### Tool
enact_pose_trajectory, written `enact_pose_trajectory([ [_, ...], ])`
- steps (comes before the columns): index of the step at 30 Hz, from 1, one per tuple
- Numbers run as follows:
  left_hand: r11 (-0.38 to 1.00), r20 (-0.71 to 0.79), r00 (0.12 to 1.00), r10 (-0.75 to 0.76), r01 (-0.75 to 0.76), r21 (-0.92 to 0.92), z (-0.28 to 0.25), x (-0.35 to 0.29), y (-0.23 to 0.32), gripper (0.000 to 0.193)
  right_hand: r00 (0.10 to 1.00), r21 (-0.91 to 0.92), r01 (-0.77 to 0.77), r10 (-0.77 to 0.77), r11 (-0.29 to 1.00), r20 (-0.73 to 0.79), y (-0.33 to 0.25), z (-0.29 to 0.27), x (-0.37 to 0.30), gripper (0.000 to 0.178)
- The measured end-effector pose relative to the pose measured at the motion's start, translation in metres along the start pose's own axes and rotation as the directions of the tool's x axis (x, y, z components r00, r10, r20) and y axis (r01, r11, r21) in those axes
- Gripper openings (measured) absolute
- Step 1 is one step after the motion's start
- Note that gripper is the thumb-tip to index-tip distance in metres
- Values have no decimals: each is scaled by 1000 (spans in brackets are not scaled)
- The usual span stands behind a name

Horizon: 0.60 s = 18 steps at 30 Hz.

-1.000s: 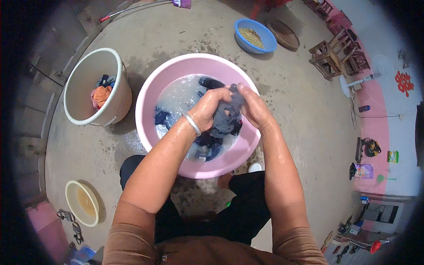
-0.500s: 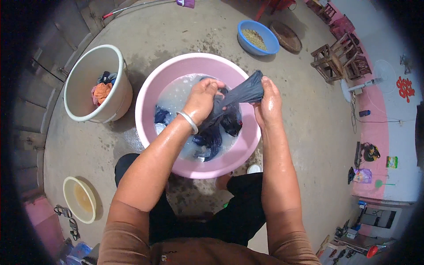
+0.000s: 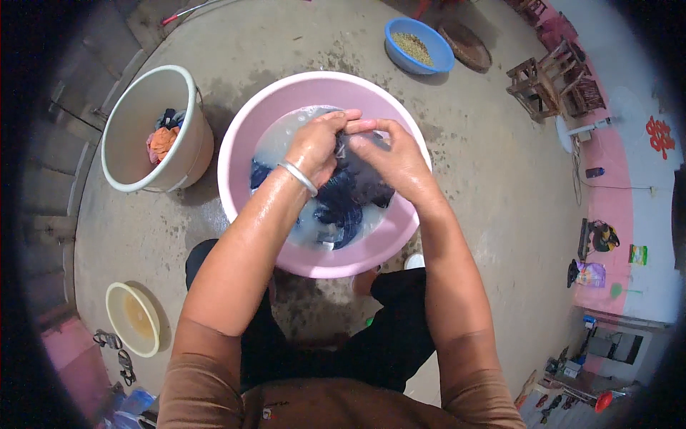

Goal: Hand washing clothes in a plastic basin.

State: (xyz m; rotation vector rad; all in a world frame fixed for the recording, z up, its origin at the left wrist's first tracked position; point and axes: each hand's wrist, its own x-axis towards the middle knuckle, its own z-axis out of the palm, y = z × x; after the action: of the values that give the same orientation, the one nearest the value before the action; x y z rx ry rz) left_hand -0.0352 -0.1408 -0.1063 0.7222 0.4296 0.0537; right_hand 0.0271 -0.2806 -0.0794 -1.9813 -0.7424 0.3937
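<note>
A pink basin [image 3: 314,266] of cloudy, sudsy water stands before me with wet clothes in it. Over its far half, my left hand [image 3: 314,149] and my right hand [image 3: 396,161] meet at the fingertips, both closed on a dark grey garment [image 3: 369,179]. That cloth hangs down from my hands toward the water; my fingers hide part of it. A silver bangle [image 3: 298,178] circles my left wrist. Below the hands, navy clothing [image 3: 341,214] lies soaking, and another dark blue piece [image 3: 259,174] shows at the basin's left side.
To the left stands a tall pale bucket [image 3: 118,182] holding orange and dark clothes [image 3: 164,139]. A small cream basin [image 3: 151,314] with brownish water sits at lower left, near sandals [image 3: 126,366]. Far right are a blue basin [image 3: 436,57], a round woven tray [image 3: 464,46] and wooden stools [image 3: 532,89].
My right hand has come left and inward to meet my left hand. The grey garment, stretched out between them before, is now gathered and hangs lower.
</note>
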Motion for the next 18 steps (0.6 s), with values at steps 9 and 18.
enact_pose_trajectory([
  [9,997,-112,990,83,-83,7,11,-9,-11,35,991,-114,-54,68,992,117,15,24,3,31],
  [18,993,-399,909,-119,107,-52,-10,-14,-6,62,986,-46,72,-78,996,-149,-21,23,-1,25],
])
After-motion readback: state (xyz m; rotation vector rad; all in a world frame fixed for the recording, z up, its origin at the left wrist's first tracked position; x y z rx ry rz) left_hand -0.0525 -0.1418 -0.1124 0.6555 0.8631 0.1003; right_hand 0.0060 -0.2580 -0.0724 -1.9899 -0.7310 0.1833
